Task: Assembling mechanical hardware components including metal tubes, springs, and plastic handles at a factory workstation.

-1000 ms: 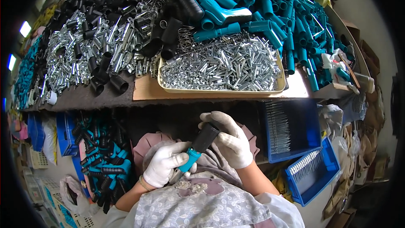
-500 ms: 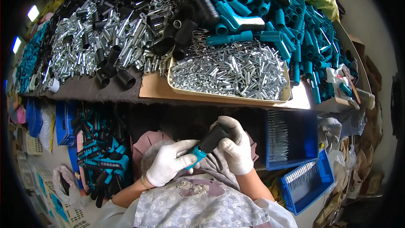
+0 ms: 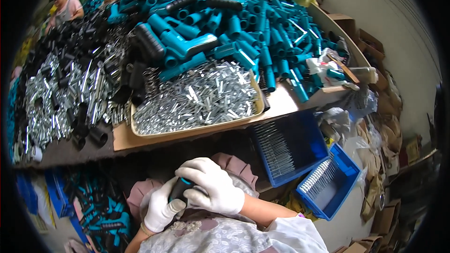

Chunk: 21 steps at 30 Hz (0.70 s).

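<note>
Both hands wear white knit gloves and meet low in front of my apron. Between them is a black plastic tool handle (image 3: 180, 191) with a little teal showing at its upper end. My left hand (image 3: 163, 210) is wrapped round its lower part, the thumb lying across it. From the right, my right hand (image 3: 211, 188) curls over the top, fingers closed about it and hiding much of the piece. A cream tray (image 3: 197, 130) heaped with small metal pins stands on the bench beyond my hands.
Teal plastic handles (image 3: 187, 42) pile up behind the tray, with metal rods (image 3: 61, 93) and black sleeves to the left. Two blue bins (image 3: 307, 159) (image 3: 344, 164) with rows of metal pieces sit at right. Finished-looking teal-black handles (image 3: 105, 220) lie lower left; a person (image 3: 68, 9) is far left.
The whole view has swung, shifting the bench leftward and tilting it. My hands have turned the handle more upright, and my right hand has closed over its top.
</note>
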### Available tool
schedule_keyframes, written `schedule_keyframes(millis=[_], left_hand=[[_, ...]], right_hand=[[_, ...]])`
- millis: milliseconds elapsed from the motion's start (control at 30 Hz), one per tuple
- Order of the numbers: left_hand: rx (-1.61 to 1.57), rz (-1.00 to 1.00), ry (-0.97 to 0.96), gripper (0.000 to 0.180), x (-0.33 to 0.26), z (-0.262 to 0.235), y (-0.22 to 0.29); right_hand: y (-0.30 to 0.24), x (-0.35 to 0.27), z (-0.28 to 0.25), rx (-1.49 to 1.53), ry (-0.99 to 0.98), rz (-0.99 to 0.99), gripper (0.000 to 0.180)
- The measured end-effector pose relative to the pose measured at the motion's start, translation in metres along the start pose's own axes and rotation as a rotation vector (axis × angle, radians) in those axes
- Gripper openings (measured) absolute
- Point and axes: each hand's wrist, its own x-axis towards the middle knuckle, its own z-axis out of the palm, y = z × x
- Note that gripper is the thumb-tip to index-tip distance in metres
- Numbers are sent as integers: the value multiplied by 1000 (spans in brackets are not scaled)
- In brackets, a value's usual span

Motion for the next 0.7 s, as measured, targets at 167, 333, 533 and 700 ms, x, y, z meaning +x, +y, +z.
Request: schedule_keyframes(millis=[167,333,533,700], left_hand=[[265,137,1,70,8,7,10],[308,129,28,64,10,7,13],[326,118,-12,55,11,19,29],[368,95,-13,55,13,22,36]], right_hand=[[9,15,-79,144,-42,40,22],[89,34,-166,-567,535,139,7],[143,45,-191,-877,427,322,6],[152,81,-192,-1022,135,745,29]])
